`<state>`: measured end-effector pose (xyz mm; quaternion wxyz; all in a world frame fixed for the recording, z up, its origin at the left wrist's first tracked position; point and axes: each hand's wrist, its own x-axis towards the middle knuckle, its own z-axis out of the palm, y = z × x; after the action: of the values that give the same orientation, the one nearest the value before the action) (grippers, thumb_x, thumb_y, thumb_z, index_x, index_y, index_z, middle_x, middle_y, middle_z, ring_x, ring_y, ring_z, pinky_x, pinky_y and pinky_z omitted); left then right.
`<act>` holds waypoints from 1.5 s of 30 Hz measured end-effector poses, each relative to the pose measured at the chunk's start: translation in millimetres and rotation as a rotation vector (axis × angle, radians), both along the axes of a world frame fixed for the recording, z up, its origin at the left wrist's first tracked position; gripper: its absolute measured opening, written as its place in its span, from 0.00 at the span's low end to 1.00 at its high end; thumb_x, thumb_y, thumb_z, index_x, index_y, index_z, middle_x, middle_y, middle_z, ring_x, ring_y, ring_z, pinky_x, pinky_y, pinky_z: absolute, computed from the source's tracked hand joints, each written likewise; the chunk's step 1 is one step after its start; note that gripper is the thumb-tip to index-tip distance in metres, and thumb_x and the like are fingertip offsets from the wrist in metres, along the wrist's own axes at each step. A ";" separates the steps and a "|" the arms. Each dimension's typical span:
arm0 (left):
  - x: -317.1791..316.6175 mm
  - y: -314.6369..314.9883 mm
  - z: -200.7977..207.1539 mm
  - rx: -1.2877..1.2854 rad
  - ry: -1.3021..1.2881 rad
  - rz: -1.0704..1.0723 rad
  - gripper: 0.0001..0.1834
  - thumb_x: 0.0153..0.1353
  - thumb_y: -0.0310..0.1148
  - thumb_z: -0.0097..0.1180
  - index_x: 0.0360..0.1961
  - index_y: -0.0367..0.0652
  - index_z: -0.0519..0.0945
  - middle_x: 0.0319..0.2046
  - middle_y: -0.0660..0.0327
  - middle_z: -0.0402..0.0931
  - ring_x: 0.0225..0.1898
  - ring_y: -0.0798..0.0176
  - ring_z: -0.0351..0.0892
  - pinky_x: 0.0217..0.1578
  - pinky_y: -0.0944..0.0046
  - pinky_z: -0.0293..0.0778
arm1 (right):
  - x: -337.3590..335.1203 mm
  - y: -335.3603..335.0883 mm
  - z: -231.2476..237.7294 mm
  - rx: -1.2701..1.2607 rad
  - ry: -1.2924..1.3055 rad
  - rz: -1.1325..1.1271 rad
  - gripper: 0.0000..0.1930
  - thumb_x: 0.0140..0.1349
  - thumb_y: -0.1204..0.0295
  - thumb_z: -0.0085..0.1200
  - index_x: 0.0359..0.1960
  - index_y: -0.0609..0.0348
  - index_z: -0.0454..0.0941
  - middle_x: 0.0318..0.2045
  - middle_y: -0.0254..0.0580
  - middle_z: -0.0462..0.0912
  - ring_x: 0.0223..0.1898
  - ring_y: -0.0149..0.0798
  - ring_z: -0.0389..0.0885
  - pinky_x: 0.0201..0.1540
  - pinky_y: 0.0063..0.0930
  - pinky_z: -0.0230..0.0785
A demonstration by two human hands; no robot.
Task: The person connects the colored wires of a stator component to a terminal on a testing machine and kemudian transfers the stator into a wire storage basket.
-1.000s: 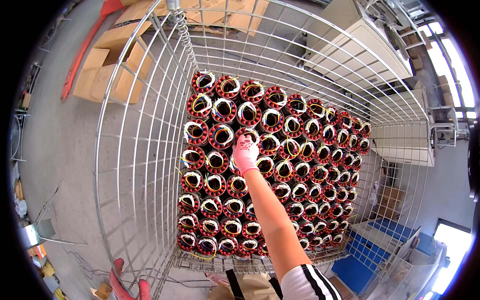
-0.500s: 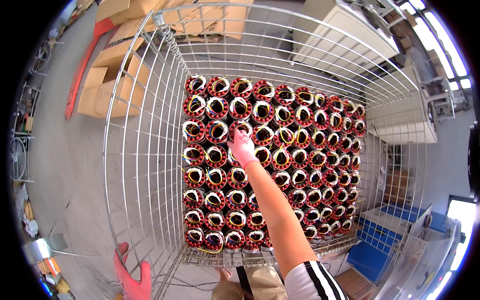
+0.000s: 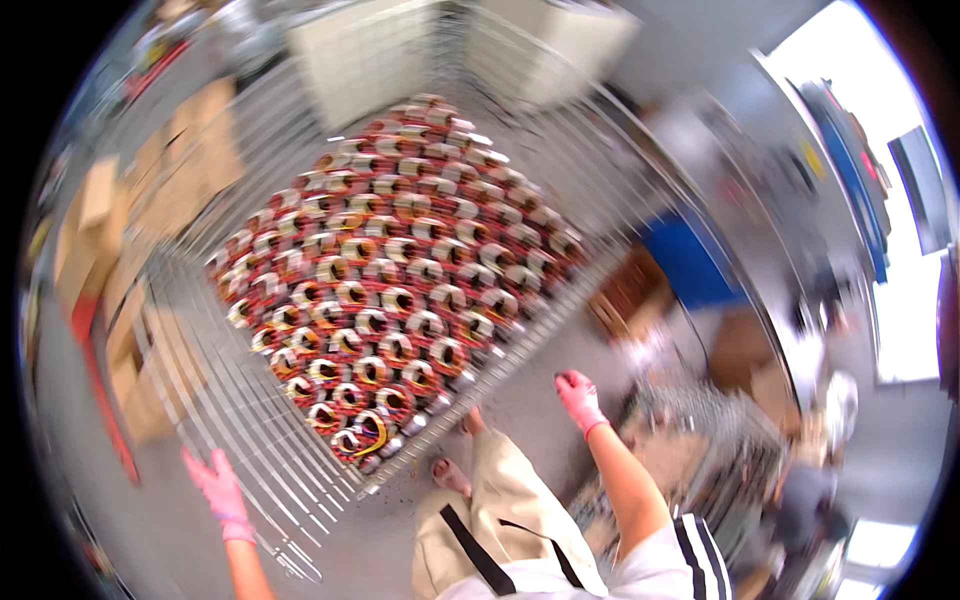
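Rows of motor stators point(image 3: 398, 300) with red windings, white lacing and coloured leads fill the floor of a wire mesh cage point(image 3: 400, 478). My left hand point(image 3: 215, 485), in a pink glove, is beside the cage's left side with fingers spread and nothing in it. Out to the right of the cage's near edge is my right hand point(image 3: 580, 398), also pink-gloved. Its fingers are curled together; a small dark spot shows at the fingertips, too blurred to name. Neither hand touches a stator.
Cardboard boxes point(image 3: 165, 370) and a red bar point(image 3: 105, 390) lie left of the cage. Pale cabinets point(image 3: 360, 60) stand beyond it. To the right are a blue panel point(image 3: 690, 260), a brown crate point(image 3: 628, 292) and another wire basket point(image 3: 720, 425) with blurred contents.
The view has swung to the right, so the cage appears turned. My right hand has come out from among the stators to the right of the cage. My left hand remains open.
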<state>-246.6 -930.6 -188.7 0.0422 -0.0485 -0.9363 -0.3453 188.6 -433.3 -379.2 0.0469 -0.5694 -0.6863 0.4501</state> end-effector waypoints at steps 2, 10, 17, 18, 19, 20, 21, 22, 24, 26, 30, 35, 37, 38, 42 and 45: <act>-15.5 -7.9 -1.9 -0.333 0.078 -0.048 0.41 0.66 0.44 0.53 0.70 0.32 0.48 0.70 0.42 0.47 0.70 0.47 0.52 0.68 0.53 0.53 | 121.7 -10.5 16.6 0.050 0.072 -0.443 0.14 0.59 0.63 0.55 0.42 0.58 0.81 0.34 0.48 0.84 0.34 0.42 0.81 0.41 0.33 0.72; 188.1 188.0 -16.0 -0.088 0.177 -0.823 0.42 0.63 0.37 0.57 0.71 0.38 0.48 0.70 0.45 0.49 0.71 0.46 0.48 0.70 0.50 0.48 | 537.4 -181.3 51.1 0.582 -0.314 -1.530 0.13 0.65 0.64 0.53 0.40 0.61 0.81 0.24 0.31 0.79 0.23 0.28 0.72 0.29 0.28 0.67; 571.9 485.0 -22.4 -0.022 -0.054 -1.771 0.35 0.63 0.36 0.56 0.66 0.33 0.58 0.67 0.46 0.55 0.69 0.45 0.53 0.68 0.50 0.50 | 630.9 -241.9 -68.9 -0.083 0.308 -1.672 0.11 0.62 0.66 0.57 0.41 0.59 0.80 0.25 0.31 0.78 0.21 0.26 0.73 0.24 0.23 0.68; 620.1 521.0 -27.4 -0.032 -0.029 -1.844 0.35 0.63 0.37 0.56 0.66 0.33 0.58 0.66 0.45 0.56 0.68 0.44 0.53 0.68 0.49 0.50 | 629.0 -221.3 -88.4 -0.104 0.127 -1.534 0.13 0.62 0.64 0.56 0.43 0.59 0.81 0.27 0.31 0.79 0.23 0.26 0.73 0.26 0.24 0.69; 666.4 555.1 -32.5 -0.042 0.001 -1.922 0.35 0.63 0.38 0.56 0.66 0.33 0.59 0.65 0.45 0.57 0.68 0.43 0.53 0.67 0.49 0.51 | 629.6 -195.3 -103.6 -0.181 -0.049 -1.349 0.18 0.62 0.58 0.54 0.46 0.58 0.81 0.33 0.38 0.83 0.32 0.35 0.80 0.36 0.31 0.74; 691.0 583.4 -47.3 -0.040 0.061 -1.885 0.35 0.62 0.38 0.56 0.66 0.33 0.59 0.65 0.45 0.57 0.68 0.43 0.53 0.67 0.49 0.51 | 603.4 -119.7 -53.8 -0.299 -0.082 -1.197 0.22 0.61 0.53 0.51 0.48 0.55 0.80 0.42 0.45 0.84 0.45 0.44 0.81 0.49 0.35 0.71; 730.8 611.1 -59.1 -0.009 0.077 -1.912 0.35 0.62 0.38 0.56 0.65 0.33 0.60 0.65 0.45 0.57 0.68 0.43 0.53 0.67 0.48 0.51 | 612.5 -94.4 -58.5 -0.389 -0.031 -1.134 0.24 0.60 0.51 0.48 0.51 0.50 0.80 0.48 0.47 0.82 0.54 0.48 0.77 0.57 0.37 0.67; 771.0 637.7 -68.3 0.011 0.076 -1.929 0.35 0.61 0.39 0.57 0.65 0.34 0.60 0.65 0.44 0.57 0.68 0.43 0.54 0.67 0.48 0.51 | 615.3 -79.1 -87.8 -0.173 -0.081 -1.091 0.24 0.58 0.50 0.46 0.46 0.54 0.80 0.43 0.50 0.83 0.49 0.49 0.80 0.53 0.39 0.69; 823.2 683.7 -100.4 0.022 0.071 -1.873 0.36 0.61 0.40 0.57 0.65 0.33 0.60 0.64 0.44 0.58 0.67 0.42 0.54 0.67 0.48 0.51 | 624.0 -17.1 -120.3 -0.257 -0.070 -0.923 0.23 0.61 0.53 0.43 0.47 0.55 0.79 0.50 0.51 0.79 0.54 0.50 0.76 0.56 0.40 0.67; 860.7 709.8 -132.9 -0.080 0.074 -1.868 0.38 0.60 0.44 0.58 0.65 0.33 0.59 0.64 0.43 0.58 0.67 0.39 0.53 0.67 0.45 0.49 | 631.4 23.9 -171.7 -0.217 -0.163 -0.785 0.23 0.64 0.55 0.42 0.53 0.55 0.75 0.52 0.49 0.77 0.57 0.46 0.73 0.61 0.37 0.63; 890.4 706.3 -157.1 -0.358 0.535 -1.756 0.44 0.60 0.49 0.58 0.67 0.32 0.54 0.66 0.42 0.54 0.69 0.38 0.47 0.67 0.41 0.46 | 645.9 107.6 -226.8 -0.206 -0.246 -0.577 0.22 0.64 0.61 0.45 0.58 0.54 0.70 0.61 0.43 0.70 0.62 0.46 0.68 0.62 0.39 0.60; 900.3 705.6 -162.7 -0.387 0.499 -1.779 0.41 0.62 0.36 0.58 0.69 0.33 0.49 0.68 0.45 0.48 0.69 0.46 0.48 0.68 0.48 0.44 | 631.1 151.0 -359.6 0.124 -0.588 -0.402 0.20 0.65 0.67 0.42 0.60 0.45 0.68 0.60 0.36 0.70 0.61 0.42 0.67 0.59 0.42 0.60; 894.5 705.3 -165.7 -0.399 0.485 -1.747 0.41 0.63 0.35 0.57 0.70 0.35 0.48 0.69 0.47 0.48 0.69 0.47 0.47 0.68 0.48 0.41 | 619.3 160.5 -392.7 0.394 -0.700 -0.397 0.19 0.65 0.67 0.43 0.58 0.43 0.69 0.55 0.33 0.73 0.57 0.41 0.70 0.55 0.44 0.62; 897.2 704.7 -166.7 -0.379 0.452 -1.729 0.41 0.63 0.35 0.57 0.70 0.34 0.48 0.69 0.47 0.48 0.69 0.46 0.47 0.68 0.48 0.41 | 615.9 168.5 -401.2 0.188 -0.606 -0.408 0.18 0.64 0.67 0.44 0.56 0.43 0.71 0.52 0.32 0.74 0.54 0.41 0.71 0.53 0.43 0.63; 905.3 706.7 -167.8 -0.352 0.403 -1.764 0.42 0.62 0.35 0.58 0.69 0.34 0.48 0.68 0.46 0.48 0.69 0.46 0.47 0.68 0.48 0.42 | 615.5 150.9 -420.3 -0.196 -0.523 -0.708 0.14 0.60 0.68 0.48 0.48 0.46 0.75 0.40 0.38 0.75 0.44 0.41 0.74 0.45 0.36 0.66; 879.7 708.2 -161.6 -0.418 0.588 -1.772 0.41 0.62 0.35 0.58 0.69 0.33 0.48 0.68 0.45 0.48 0.69 0.45 0.48 0.68 0.47 0.43 | 594.7 117.2 -335.7 -0.264 -0.321 -0.743 0.17 0.55 0.66 0.55 0.47 0.53 0.75 0.41 0.50 0.76 0.48 0.48 0.75 0.47 0.36 0.68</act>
<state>633.2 -222.4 -350.4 -0.0104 -0.8310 -0.5537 -0.0515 783.2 -316.0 -715.0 0.0253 -0.8420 -0.3695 0.3922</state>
